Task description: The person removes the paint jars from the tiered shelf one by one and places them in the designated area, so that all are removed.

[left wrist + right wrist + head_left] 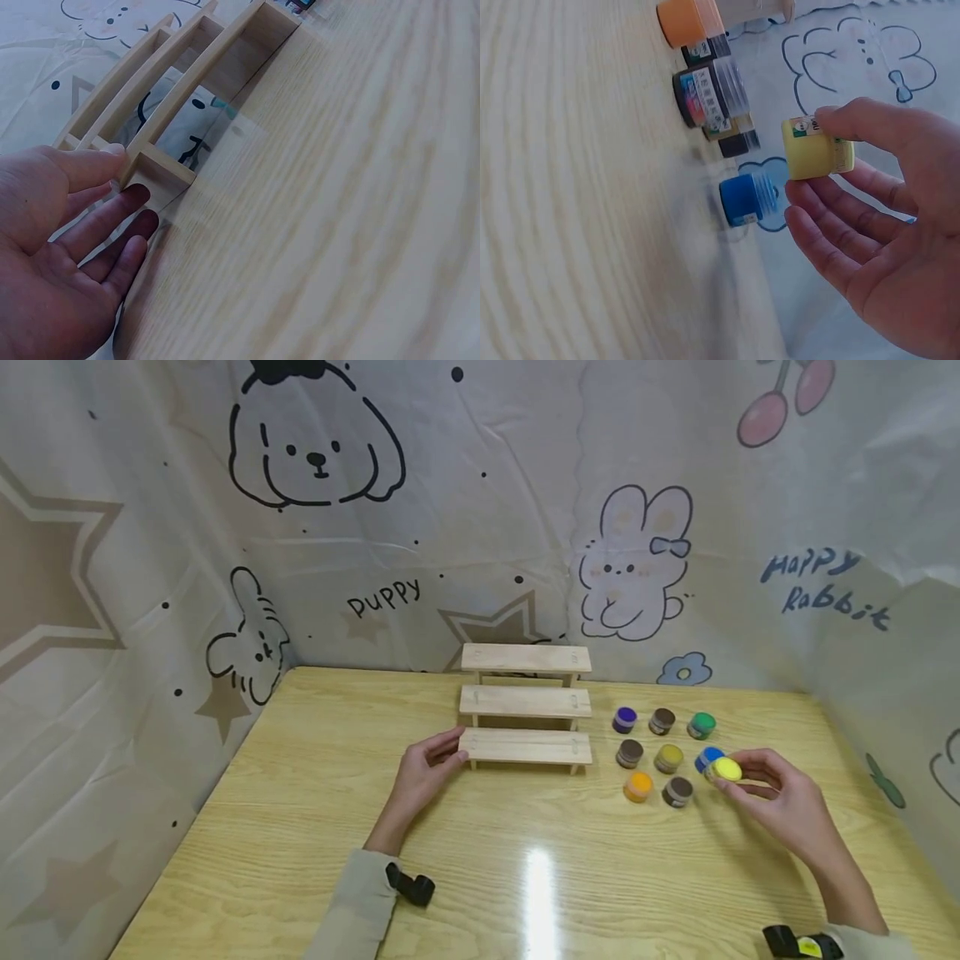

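Observation:
A three-tier wooden shelf stand [525, 747] stands on the table against the backdrop. My left hand [426, 775] holds the left end of its lowest step, the thumb [90, 166] at the front corner and the other fingers beside the leg. My right hand [783, 802] pinches a small yellow paint jar [810, 154] between thumb and fingers, raised off the table. Just beyond it in the head view, a blue paint jar [742, 200] sits on the table, partly covered by the yellow one.
Right of the stand are several more paint jars: purple [624, 720], green [701, 725], dark yellow [668, 758], orange [637, 787] and dark brown ones [677, 792]. A printed cloth backdrop [480, 527] rises behind the wooden table [315, 827] and along its sides.

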Motion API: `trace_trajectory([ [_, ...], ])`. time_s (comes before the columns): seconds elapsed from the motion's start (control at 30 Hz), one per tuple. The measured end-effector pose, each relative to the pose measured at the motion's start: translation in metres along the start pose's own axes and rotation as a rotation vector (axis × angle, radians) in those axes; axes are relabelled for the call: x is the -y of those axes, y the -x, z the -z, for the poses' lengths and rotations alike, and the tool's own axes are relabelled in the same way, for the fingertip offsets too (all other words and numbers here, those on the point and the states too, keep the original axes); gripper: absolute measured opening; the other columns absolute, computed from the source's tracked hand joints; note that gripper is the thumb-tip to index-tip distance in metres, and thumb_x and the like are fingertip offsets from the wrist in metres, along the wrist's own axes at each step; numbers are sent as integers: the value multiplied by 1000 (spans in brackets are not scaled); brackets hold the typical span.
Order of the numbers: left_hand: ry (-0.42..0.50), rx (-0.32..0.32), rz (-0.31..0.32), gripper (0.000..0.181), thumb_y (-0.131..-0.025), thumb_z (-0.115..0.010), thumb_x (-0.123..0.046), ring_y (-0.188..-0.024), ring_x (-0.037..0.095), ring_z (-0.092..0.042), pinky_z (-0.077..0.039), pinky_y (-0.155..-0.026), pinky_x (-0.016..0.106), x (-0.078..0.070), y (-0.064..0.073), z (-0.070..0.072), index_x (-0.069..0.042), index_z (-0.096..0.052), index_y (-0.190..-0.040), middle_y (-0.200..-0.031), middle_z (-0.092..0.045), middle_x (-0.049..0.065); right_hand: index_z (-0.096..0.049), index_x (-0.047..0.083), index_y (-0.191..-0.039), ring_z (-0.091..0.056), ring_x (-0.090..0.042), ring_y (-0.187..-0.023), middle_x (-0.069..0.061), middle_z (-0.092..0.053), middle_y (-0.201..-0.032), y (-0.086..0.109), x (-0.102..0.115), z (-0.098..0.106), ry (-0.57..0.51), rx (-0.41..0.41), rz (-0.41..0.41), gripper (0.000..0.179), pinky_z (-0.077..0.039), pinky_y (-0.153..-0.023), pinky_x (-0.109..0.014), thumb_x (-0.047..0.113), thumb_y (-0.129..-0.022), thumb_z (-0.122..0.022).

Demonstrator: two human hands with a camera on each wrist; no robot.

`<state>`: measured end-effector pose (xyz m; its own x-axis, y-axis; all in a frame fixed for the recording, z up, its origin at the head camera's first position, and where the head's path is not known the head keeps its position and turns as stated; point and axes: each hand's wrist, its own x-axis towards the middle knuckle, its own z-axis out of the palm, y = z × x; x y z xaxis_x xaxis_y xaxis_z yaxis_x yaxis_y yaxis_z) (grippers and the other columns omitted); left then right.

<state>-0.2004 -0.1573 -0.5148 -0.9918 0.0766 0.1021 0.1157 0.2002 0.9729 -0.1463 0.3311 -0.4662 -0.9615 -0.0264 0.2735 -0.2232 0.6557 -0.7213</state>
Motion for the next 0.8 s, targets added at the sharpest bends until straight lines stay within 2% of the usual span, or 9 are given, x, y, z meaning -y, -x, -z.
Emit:
trace_trajectory([
  [0.27,-8,6,-15,42,-98,-72,-8,-120,29,-65,-55,-95,29,-3,0,2,-4,-64,-139,-133,-67,15,-62,-7,-118,-58,13,-88,-25,-67,-112,-1,-13,-1,29,73,-54,37,-53,-73,-9,9,-91,-80],
  [0.53,-5,8,-8,41,-98,-71,-8,-121,27,-64,-54,-96,29,-1,-1,1,-4,-65,-138,-133,-67,15,-63,-3,-117,-62,4,-84,-20,-69,-110,0,-23,-5,76,163,-125,41,-55,-69,-15,19,-90,-83],
  [0.8,7,14,-23,43,-97,-72,-8,-121,31,-64,-55,-96,30,0,0,1,-2,-64,-139,-134,-66,18,-62,-6,-115,-61,0,-83,-19,-67,-108,3,-26,-5,56,188,-120,38,-55,-69,-16,10,-88,-83],
])
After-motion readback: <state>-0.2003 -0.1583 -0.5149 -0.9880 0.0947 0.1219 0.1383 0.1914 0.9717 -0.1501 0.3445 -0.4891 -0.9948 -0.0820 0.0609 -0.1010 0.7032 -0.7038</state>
